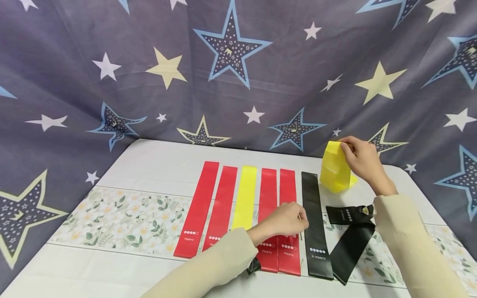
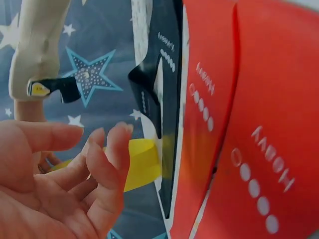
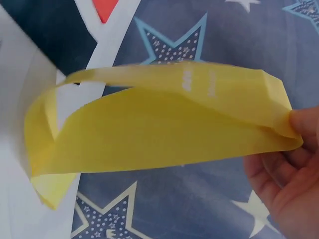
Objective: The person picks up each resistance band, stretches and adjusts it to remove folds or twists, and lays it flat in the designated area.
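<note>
At the back right of the table, my right hand (image 1: 363,161) pinches the top end of a yellow resistance band loop (image 3: 149,129). The loop (image 1: 333,171) hangs from the fingertips, its lower end folding on the white tabletop. My left hand (image 1: 285,219) hovers over the red bands marked Heavy, such as the rightmost one (image 1: 288,194). In the left wrist view this hand (image 2: 65,184) has loosely bent fingers and holds nothing. Right of the red bands lies a flat black band (image 1: 314,223) marked X-Heavy.
Another yellow band (image 1: 246,194) lies between the red ones (image 1: 201,198). A second black band (image 1: 352,250), bent and folded over, lies under my right forearm. A floral strip (image 1: 123,219) crosses the white table (image 1: 156,161). Behind hangs a star-patterned curtain (image 1: 208,99).
</note>
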The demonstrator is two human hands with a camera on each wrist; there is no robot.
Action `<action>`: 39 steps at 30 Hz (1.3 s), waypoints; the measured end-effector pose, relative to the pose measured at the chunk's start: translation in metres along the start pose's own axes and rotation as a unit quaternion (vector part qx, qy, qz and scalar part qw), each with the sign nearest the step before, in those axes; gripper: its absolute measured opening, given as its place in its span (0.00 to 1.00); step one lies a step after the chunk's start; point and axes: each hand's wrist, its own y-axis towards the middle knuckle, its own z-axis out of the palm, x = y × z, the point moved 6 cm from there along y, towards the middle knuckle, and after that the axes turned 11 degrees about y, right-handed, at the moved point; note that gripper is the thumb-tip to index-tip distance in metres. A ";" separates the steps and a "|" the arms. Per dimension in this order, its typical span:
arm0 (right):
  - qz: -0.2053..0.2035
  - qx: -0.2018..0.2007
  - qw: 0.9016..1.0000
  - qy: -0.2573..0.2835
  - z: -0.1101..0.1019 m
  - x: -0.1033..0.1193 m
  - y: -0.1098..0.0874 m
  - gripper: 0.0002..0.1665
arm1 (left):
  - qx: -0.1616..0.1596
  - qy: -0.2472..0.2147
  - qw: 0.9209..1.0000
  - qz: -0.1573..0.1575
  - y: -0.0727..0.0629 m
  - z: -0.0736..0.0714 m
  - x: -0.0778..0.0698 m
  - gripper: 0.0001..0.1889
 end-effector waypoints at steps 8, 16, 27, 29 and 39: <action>-0.028 -0.015 0.999 0.020 -0.003 0.024 -0.006 0.12 | -0.054 -0.031 0.998 0.016 0.014 -0.017 -0.001 0.16; -0.039 -0.009 0.999 0.022 -0.002 0.043 -0.011 0.12 | -0.112 -0.088 0.990 0.018 0.030 -0.037 -0.008 0.26; -0.039 0.018 0.998 0.035 0.009 0.056 -0.022 0.11 | -0.207 -0.109 0.972 0.005 0.053 -0.066 -0.025 0.19; -0.041 0.021 0.998 0.038 0.011 0.058 -0.022 0.11 | -0.218 -0.103 0.971 0.007 0.053 -0.068 -0.024 0.16; -0.045 0.012 0.998 0.046 0.013 0.052 -0.024 0.07 | -0.247 -0.112 0.962 0.032 0.053 -0.078 -0.022 0.07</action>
